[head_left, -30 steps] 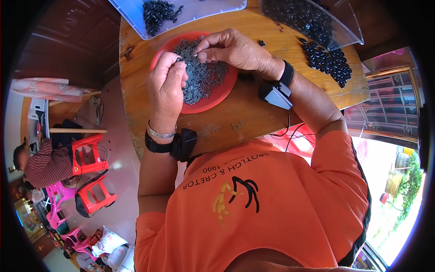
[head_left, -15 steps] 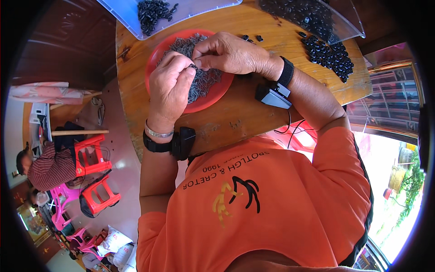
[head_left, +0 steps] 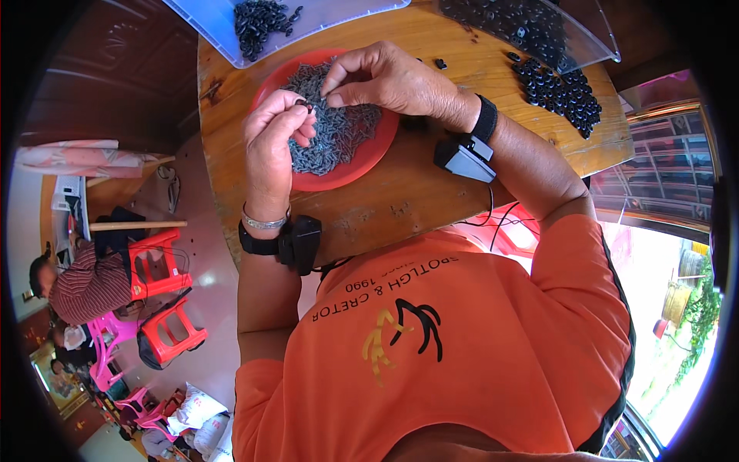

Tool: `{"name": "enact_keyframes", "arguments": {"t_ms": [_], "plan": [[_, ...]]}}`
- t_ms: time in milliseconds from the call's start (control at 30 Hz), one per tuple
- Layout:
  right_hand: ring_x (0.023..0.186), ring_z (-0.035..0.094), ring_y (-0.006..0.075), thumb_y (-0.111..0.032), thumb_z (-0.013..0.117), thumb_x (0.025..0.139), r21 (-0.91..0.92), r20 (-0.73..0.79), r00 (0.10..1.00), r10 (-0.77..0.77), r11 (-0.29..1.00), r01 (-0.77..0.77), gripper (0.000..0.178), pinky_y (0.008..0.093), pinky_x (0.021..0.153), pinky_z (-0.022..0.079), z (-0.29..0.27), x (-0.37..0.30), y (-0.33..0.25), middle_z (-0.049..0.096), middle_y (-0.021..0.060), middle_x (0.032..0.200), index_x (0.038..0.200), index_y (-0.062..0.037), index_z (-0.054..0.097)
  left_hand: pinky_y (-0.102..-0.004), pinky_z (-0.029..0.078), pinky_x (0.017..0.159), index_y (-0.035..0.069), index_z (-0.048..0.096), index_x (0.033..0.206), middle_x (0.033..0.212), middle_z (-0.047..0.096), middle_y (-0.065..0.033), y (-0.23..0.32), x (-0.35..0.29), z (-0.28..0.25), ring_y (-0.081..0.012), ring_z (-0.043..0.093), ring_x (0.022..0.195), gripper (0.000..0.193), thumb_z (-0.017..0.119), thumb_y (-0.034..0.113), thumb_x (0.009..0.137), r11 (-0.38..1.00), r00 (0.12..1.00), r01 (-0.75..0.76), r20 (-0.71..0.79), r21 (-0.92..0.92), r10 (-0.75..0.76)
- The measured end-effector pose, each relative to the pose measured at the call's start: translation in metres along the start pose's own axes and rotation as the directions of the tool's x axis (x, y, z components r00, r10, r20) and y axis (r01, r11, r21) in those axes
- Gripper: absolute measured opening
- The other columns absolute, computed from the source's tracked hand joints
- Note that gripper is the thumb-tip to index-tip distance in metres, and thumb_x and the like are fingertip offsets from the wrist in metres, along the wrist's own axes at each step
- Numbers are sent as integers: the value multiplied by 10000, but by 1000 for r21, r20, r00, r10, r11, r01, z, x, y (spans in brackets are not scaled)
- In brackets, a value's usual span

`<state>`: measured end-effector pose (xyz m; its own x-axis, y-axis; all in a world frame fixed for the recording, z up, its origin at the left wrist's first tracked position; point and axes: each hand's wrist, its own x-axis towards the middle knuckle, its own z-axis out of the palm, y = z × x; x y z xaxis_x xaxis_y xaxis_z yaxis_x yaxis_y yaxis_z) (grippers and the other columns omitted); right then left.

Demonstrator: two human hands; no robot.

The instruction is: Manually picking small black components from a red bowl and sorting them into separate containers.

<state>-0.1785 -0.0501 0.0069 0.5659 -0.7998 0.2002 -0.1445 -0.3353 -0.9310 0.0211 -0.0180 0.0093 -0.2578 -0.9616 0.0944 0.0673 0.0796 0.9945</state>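
Note:
A red plate (head_left: 369,158) heaped with small dark grey pieces (head_left: 339,131) sits on a round wooden table (head_left: 416,192). My left hand (head_left: 271,146) is over the plate's left side and pinches a small dark piece (head_left: 302,102) at its fingertips. My right hand (head_left: 392,77) reaches in from the right. Its thumb and forefinger pinch close together right beside that same piece. Both wrists carry black strapped devices.
A clear tray (head_left: 308,19) with black pieces lies at the back left, another clear tray (head_left: 539,27) at the back right. Loose black pieces (head_left: 566,92) are piled on the table's right. Red and pink plastic stools (head_left: 158,262) and a seated person (head_left: 85,281) are at lower left.
Both hands have lifted slightly off the heap and come together above the plate's left half, fingertips now meeting at a small piece.

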Motion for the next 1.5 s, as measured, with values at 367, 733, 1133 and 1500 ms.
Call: {"name": "enact_keyframes", "arguments": {"t_ms": [367, 733, 1133, 1500], "plan": [[798, 574, 60, -81, 615, 869, 26, -72, 997, -41, 999, 43, 135, 226, 771, 480, -3, 1, 7, 645, 3, 840, 962, 14, 638, -201, 356, 522, 38, 539, 850, 660, 473, 33, -15, 0, 0, -42, 412, 582, 141, 503, 167, 894, 875, 986, -142, -10, 463, 166], [717, 602, 193, -70, 625, 817, -390, -7, 982, -190, 905, 173, 87, 301, 668, 475, -2, -4, -7, 625, 86, 788, 892, -27, 631, -379, 410, 563, 8, 493, 835, 678, 500, -168, 1, -3, 9, -324, 515, 605, 90, 509, 92, 861, 723, 965, -254, 124, 642, 230], [722, 603, 265, -74, 635, 792, -446, 21, 980, -199, 875, 187, 91, 335, 667, 477, -2, -4, -6, 613, 115, 788, 868, -26, 624, -415, 410, 574, 4, 481, 813, 721, 523, -201, 3, -3, 11, -382, 528, 654, 85, 507, 79, 842, 689, 952, -306, 188, 657, 243], [754, 612, 289, -81, 641, 780, -528, 40, 982, -184, 830, 177, 90, 355, 676, 487, -1, -7, -10, 622, 116, 801, 859, -39, 628, -445, 416, 590, 3, 495, 836, 756, 546, -218, 3, -3, 11, -407, 538, 698, 99, 504, 102, 840, 638, 947, -320, 219, 700, 235]]}}
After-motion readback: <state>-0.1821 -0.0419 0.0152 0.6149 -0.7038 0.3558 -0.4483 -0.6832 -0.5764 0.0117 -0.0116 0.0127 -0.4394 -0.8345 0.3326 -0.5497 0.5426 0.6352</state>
